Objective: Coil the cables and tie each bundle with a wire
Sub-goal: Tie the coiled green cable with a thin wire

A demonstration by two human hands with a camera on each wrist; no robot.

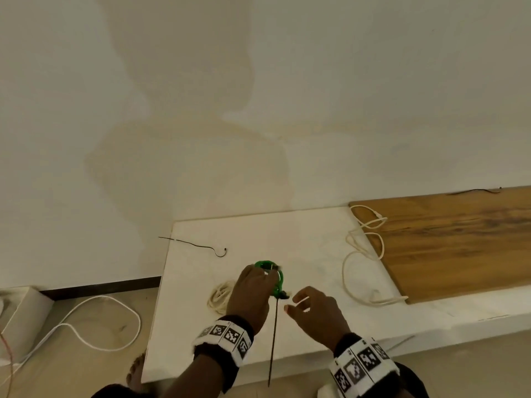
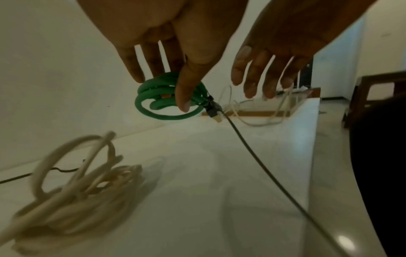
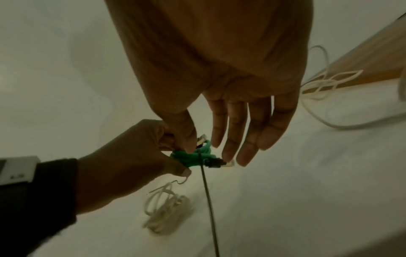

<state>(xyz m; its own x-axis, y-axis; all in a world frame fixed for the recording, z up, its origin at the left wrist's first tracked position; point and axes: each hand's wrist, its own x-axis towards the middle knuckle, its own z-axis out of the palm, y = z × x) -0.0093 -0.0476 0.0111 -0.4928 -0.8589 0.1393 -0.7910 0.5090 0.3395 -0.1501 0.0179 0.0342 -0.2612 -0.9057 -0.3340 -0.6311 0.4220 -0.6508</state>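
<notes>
My left hand grips a small coil of green cable just above the white tabletop, thumb in front and fingers behind. The cable's black plug sticks out toward my right hand. A thin dark tie wire is looped on the coil beside the plug, and its long end hangs down past the table's front edge. My right hand hovers just right of the coil with straight, spread fingers, its thumb tip close to the wire, holding nothing. A coiled white cable bundle lies left of my left hand.
A loose white cable sprawls across the table's right part and onto a wooden board. One spare dark wire lies at the table's back left, another on the board's far edge. On the floor, left, are a white cable and a box.
</notes>
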